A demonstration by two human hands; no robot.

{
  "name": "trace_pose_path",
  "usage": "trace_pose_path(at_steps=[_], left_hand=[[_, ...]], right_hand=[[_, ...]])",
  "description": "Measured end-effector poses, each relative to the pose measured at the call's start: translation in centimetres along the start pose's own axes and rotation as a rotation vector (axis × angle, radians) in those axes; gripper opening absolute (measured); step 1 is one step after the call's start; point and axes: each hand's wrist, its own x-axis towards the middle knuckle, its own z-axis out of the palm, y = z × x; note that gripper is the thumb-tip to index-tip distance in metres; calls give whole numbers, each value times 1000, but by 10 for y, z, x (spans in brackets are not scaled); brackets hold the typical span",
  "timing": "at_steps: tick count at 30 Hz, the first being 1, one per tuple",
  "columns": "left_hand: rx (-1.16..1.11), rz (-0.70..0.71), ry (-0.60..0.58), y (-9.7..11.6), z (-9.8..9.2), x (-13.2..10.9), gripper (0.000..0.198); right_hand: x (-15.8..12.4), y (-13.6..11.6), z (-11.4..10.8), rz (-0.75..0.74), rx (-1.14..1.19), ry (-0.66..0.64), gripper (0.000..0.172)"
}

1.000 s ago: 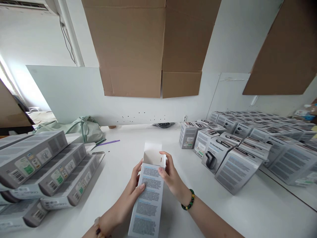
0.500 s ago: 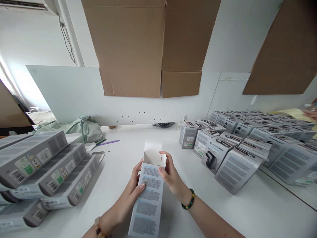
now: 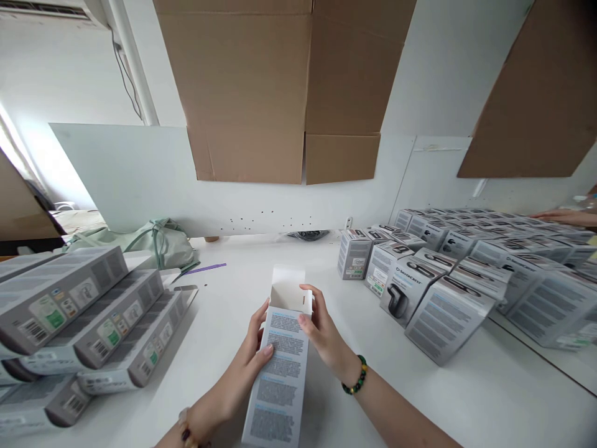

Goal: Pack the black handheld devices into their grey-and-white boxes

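The left hand (image 3: 240, 373) and the right hand (image 3: 325, 330) close narrowly around a white card box (image 3: 278, 379), thumbs on its printed panel and fingers wrapped round its long edges. The box is held over the white table (image 3: 219, 317), though whether its near end touches the table I cannot tell. Its open end points away from the person, with an end flap (image 3: 288, 281) standing up beyond the opening. (A bead bracelet (image 3: 355, 376) circles the right wrist.)

The box looks light and thin-walled: firm along its folds, but likely to crease if squeezed, and its smooth coating may slip a little. The long sides are the sensible place to hold it, and the flap looks easiest to bend.

Left of the box lie stacked grey product boxes (image 3: 60, 298); right of it stand rows of similar boxes (image 3: 448, 317), with another person's hand (image 3: 562, 216) beyond them. The inside of the box is hidden deeper down, its near end reaches the bottom of the view, and its small print is too fine to read.
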Motion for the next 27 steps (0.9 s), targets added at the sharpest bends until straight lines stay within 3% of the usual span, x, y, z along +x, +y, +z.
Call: trace_pose_path(at_steps=[11, 17, 20, 24, 27], left_hand=[[-4, -11, 0, 0, 0, 0, 65], [-32, -89, 61, 3, 5, 2, 69], [-84, -90, 127, 1, 8, 4, 71], [-189, -98, 268, -3, 7, 8, 70], [-274, -114, 423, -9, 1, 12, 73]], right_hand=[[-1, 2, 0, -3, 8, 12, 55], [3, 2, -7, 65, 116, -38, 68], [10, 22, -15, 141, 142, 39, 68], [26, 69, -24, 208, -218, 225, 55], [56, 89, -24, 193, -424, 238, 46]])
